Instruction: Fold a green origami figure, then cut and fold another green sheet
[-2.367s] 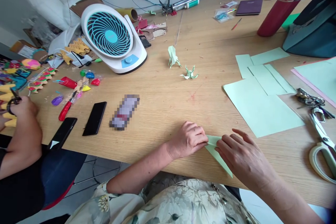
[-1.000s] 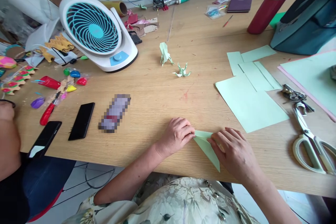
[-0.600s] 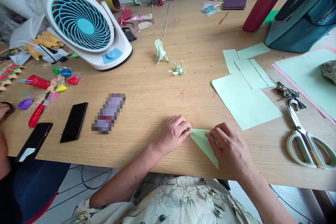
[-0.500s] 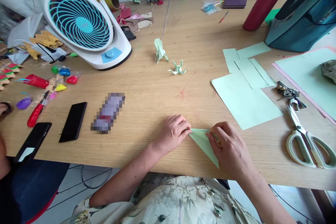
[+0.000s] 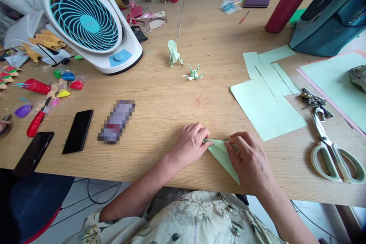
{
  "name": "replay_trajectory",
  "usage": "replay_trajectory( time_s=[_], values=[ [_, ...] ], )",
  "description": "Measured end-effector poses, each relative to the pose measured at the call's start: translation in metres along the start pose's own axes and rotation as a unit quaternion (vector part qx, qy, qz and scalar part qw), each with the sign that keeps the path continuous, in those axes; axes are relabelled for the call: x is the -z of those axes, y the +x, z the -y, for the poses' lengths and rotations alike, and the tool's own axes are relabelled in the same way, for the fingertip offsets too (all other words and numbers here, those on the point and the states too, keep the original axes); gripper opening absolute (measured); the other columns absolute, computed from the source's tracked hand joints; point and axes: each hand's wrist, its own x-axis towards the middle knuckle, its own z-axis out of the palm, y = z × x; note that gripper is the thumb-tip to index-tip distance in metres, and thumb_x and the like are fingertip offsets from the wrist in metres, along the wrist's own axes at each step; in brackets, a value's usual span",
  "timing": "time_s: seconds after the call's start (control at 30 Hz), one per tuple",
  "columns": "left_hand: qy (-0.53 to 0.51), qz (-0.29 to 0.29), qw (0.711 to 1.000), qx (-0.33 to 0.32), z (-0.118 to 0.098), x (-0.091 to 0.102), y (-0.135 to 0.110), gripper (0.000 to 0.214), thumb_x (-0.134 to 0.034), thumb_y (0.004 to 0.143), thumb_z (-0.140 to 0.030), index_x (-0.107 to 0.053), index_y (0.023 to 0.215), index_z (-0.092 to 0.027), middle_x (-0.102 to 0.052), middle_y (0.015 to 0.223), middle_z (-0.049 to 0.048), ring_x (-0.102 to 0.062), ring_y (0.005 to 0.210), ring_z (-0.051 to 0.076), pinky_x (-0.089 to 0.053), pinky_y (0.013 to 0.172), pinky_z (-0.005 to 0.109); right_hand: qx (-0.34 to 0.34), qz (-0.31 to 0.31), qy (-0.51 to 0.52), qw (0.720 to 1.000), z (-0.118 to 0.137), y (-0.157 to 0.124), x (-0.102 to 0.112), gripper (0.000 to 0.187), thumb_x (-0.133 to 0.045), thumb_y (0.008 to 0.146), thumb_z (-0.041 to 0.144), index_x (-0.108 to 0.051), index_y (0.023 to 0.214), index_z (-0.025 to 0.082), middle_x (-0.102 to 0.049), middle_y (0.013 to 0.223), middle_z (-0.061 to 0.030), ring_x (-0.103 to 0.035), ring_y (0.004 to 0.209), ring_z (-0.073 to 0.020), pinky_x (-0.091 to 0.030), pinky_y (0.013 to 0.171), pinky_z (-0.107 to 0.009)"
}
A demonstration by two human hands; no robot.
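A pale green paper [image 5: 223, 154], folded to a long triangle, lies flat on the wooden table [image 5: 171, 103] near its front edge. My left hand [image 5: 191, 143] rests curled at the paper's left corner, fingertips pressing it down. My right hand [image 5: 251, 160] covers the paper's right side, its fingers bent and pinching the upper edge. Two finished green paper figures [image 5: 174, 53] [image 5: 193, 73] stand further back in the middle of the table.
Green sheets [image 5: 265, 99] lie to the right, with scissors [image 5: 333, 148] and keys [image 5: 314, 101] beyond. A white and teal fan [image 5: 88, 23] stands back left. Two black phones [image 5: 77, 131] [image 5: 32, 153], craft scraps and a red cutter [image 5: 36, 122] lie left. A red bottle [image 5: 288, 2] and a teal bag [image 5: 331, 19] sit back right.
My right fingers have curled tighter over the paper's upper edge and my left hand has edged onto its corner. The other person's arm at the left has dropped almost out of view.
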Motion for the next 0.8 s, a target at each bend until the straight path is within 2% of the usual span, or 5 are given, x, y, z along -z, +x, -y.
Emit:
replay_trajectory(
  time_s=[0.27,0.43,0.57,0.73,0.8],
  values=[
    [-0.039,0.056,0.998,0.016,-0.01,0.012,0.001,0.02,-0.07,0.086,-0.028,-0.053,0.092,-0.02,-0.056,0.098,0.0032,-0.055,0.094,0.021,-0.044,0.08,0.033,0.042,-0.015,0.008,0.999,-0.001,-0.007,-0.002,0.011,-0.05,0.097,0.02,-0.056,0.089,0.022,-0.06,0.099,-0.0105,-0.058,0.09,-0.0234,-0.048,0.076,-0.037],
    [-0.056,0.057,0.996,0.03,-0.009,0.01,0.0,0.022,-0.072,0.084,-0.025,-0.054,0.095,-0.02,-0.056,0.1,0.0029,-0.054,0.098,0.021,-0.044,0.085,0.034,0.01,0.008,0.007,1.0,-0.001,-0.008,-0.002,0.009,-0.05,0.097,0.024,-0.059,0.097,0.02,-0.061,0.098,-0.0099,-0.057,0.08,-0.0213,-0.047,0.071,-0.036],
    [-0.068,0.072,0.994,0.044,-0.011,0.012,0.0,0.019,-0.072,0.083,-0.022,-0.054,0.087,-0.02,-0.055,0.096,0.002,-0.054,0.096,0.021,-0.044,0.083,0.033,-0.001,0.032,0.028,0.999,-0.001,-0.005,0.001,0.013,-0.052,0.097,0.026,-0.062,0.102,0.02,-0.059,0.098,-0.01,-0.058,0.078,-0.0209,-0.046,0.065,-0.034],
    [-0.093,0.076,0.993,0.023,-0.015,0.02,0.0,0.016,-0.066,0.086,-0.017,-0.05,0.083,-0.02,-0.055,0.095,0.0011,-0.055,0.094,0.019,-0.043,0.08,0.03,-0.016,0.051,0.072,0.996,-0.003,-0.007,0.004,0.011,-0.052,0.096,0.027,-0.062,0.098,0.02,-0.06,0.1,-0.0097,-0.059,0.079,-0.0206,-0.047,0.067,-0.035],
    [-0.124,0.093,0.988,0.018,-0.016,0.021,0.0,0.016,-0.064,0.087,-0.016,-0.049,0.085,-0.021,-0.057,0.09,-0.0008,-0.057,0.087,0.017,-0.042,0.075,0.028,-0.018,0.059,0.09,0.994,-0.005,-0.008,0.006,0.011,-0.052,0.096,0.028,-0.061,0.097,0.021,-0.061,0.101,-0.0097,-0.059,0.084,-0.0219,-0.048,0.07,-0.036]
  ],
)
